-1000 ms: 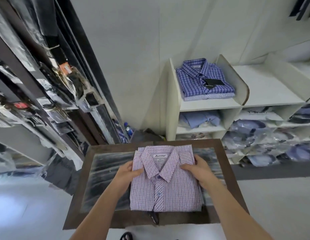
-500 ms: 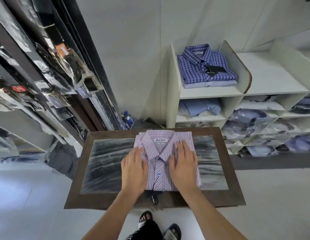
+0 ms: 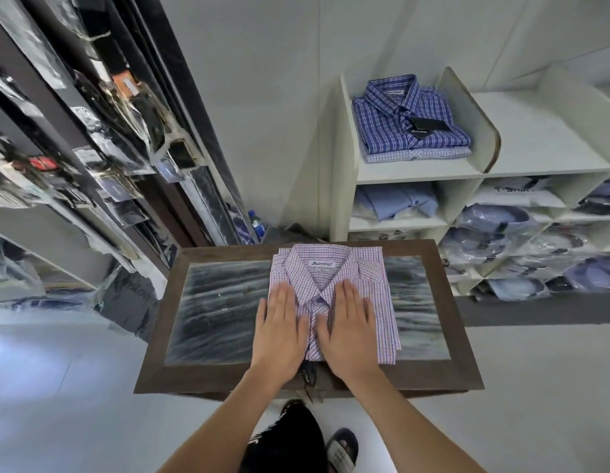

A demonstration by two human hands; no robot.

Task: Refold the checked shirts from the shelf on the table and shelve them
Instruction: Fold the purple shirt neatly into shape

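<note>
Both hands lie flat, fingers straight, left hand [image 3: 279, 331] and right hand [image 3: 351, 331] pressing the folded pink shirt [image 3: 332, 295] mid-table [image 3: 201, 380]; smooth outward evenly, keep edges square, then carry it to the far-right shelf [image 3: 419, 170]

"T-SHIR…" on white pack [image 3: 515, 197] at 2 o'clock. Pink shirt [image 3: 378, 302] collar label [image 3: 321, 264] and black tag [image 3: 424, 126] at 1 o'clock: brand words too blurred to read.
</note>
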